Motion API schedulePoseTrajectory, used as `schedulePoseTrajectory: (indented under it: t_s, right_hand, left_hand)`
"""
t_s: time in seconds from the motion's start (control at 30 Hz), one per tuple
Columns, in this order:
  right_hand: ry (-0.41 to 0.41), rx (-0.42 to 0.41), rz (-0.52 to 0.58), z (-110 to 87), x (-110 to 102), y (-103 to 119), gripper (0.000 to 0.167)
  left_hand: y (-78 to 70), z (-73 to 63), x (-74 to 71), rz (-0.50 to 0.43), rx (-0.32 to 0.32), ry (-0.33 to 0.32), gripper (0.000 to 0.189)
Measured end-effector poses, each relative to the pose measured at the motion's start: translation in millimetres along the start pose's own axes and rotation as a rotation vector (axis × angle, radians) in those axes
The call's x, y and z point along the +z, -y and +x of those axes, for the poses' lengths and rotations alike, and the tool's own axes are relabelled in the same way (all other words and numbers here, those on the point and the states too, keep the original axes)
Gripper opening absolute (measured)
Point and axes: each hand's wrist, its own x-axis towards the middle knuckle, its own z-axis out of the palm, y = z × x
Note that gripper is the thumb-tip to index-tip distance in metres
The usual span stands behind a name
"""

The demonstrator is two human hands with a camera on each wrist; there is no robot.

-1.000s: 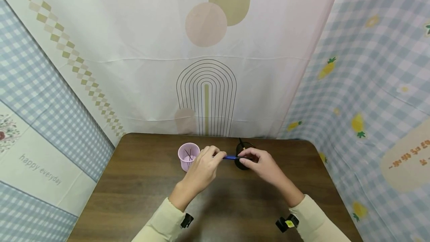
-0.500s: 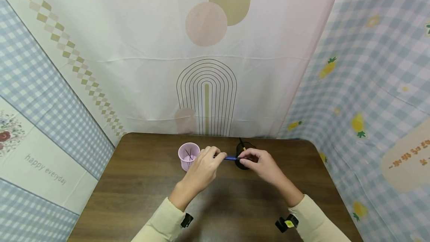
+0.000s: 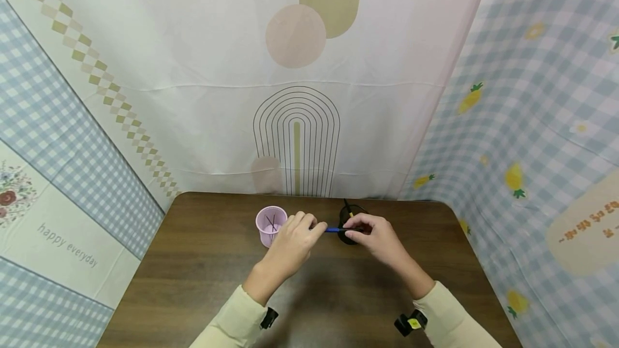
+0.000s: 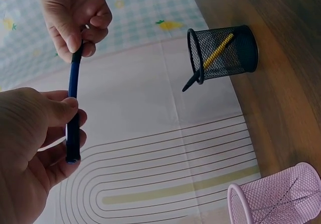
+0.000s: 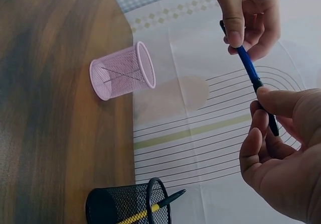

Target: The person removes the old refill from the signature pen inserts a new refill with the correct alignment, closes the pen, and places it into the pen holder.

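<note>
A blue pen with black ends (image 3: 332, 229) is held level between both hands above the table. My left hand (image 3: 295, 238) pinches its blue barrel near one end, thumb on top in the left wrist view. The fingers of my right hand (image 3: 376, 236) pinch the black part at the other end, and a dark tip (image 5: 274, 127) sticks out past them in the right wrist view. Behind the right hand stands a black mesh cup (image 4: 247, 53), partly hidden in the head view. A yellow-and-black pen (image 4: 215, 53) leans in that cup.
A pink mesh cup (image 5: 113, 88) stands beside the left hand, with thin dark lines showing through its wall. The brown wooden table (image 3: 203, 262) meets a patterned cloth backdrop (image 3: 217, 122) at its far edge.
Very little differs. The visible stretch of the blue pen sits a touch lower between the hands, and both hands keep their hold on it.
</note>
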Motion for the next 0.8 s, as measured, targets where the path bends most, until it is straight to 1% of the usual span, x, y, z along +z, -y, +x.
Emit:
schedulePoseTrajectory:
  t_s: [0.17,0.37,0.53,0.7,0.8]
  right_hand:
    - [-0.052,-0.043,-0.038,-1.2,2.6,-0.6,0.012]
    - [-0.119,-0.096,-0.077,-4.1,6.6,-0.5,0.017]
    - [-0.132,-0.114,-0.088,-6.5,8.2,0.6,0.018]
    - [-0.138,-0.148,-0.077,-7.5,9.6,1.1,0.020]
    - [-0.137,-0.154,-0.070,-7.6,9.9,0.9,0.021]
  left_hand:
    - [-2.4,0.5,-0.3,0.024,-0.012,0.010,0.024]
    - [-4.5,0.7,-1.0,0.005,-0.048,0.030,0.027]
    - [-4.5,0.4,-1.0,-0.009,-0.063,0.040,0.025]
    - [-4.4,0.6,-1.2,-0.011,-0.061,0.039,0.022]
    - [-4.3,0.9,-1.9,-0.017,-0.057,0.039,0.022]
